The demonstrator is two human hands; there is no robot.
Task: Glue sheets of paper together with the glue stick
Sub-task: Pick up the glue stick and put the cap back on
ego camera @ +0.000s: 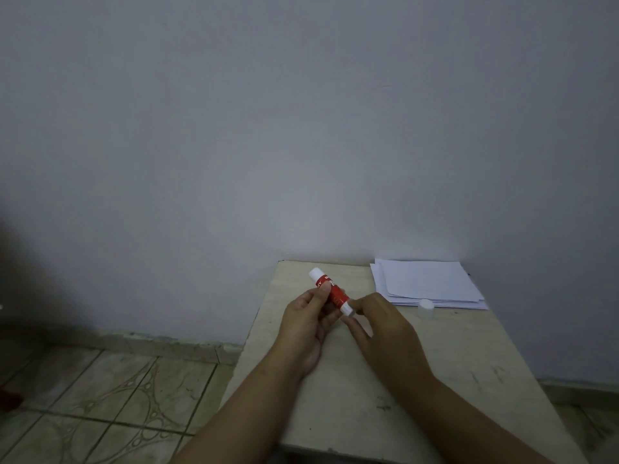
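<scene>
Glue stick (330,289): red barrel, white at both ends, held tilted above the counter (351,380), far end pointing up toward the wall, near end toward the right hand. Well clear of the paper.

Left hand (306,324): fingers and thumb curled round the middle of the barrel, gripping it.

Right hand (378,324): fingertips pinching the near white end of the stick. Judged: twisting the base knob to raise the glue, though whether that end is the knob or the glue tip cannot be told.

Cap (426,304): 1 small white cap stands on the counter, touching the front edge of the sheets. So the stick is probably uncapped already.

Sheets of paper (427,283): 1 loose stack, edges fanned unevenly, at the far right corner against the wall. No glue visibly applied; gluing step judged not yet begun.

Risks from here:
1. Over-winding the knob pushes too much glue out; the column could snap or smear in lumps.
2. The open end may brush a finger or the counter while both hands work, spreading glue where it is not wanted.
3. The stack is fanned; pulling 1 sheet could drag others, or knock the cap off the edge.
4. The stick is held over bare counter, near its left edge above the tiled floor (110,396); a slipped grip could send it down there.
</scene>
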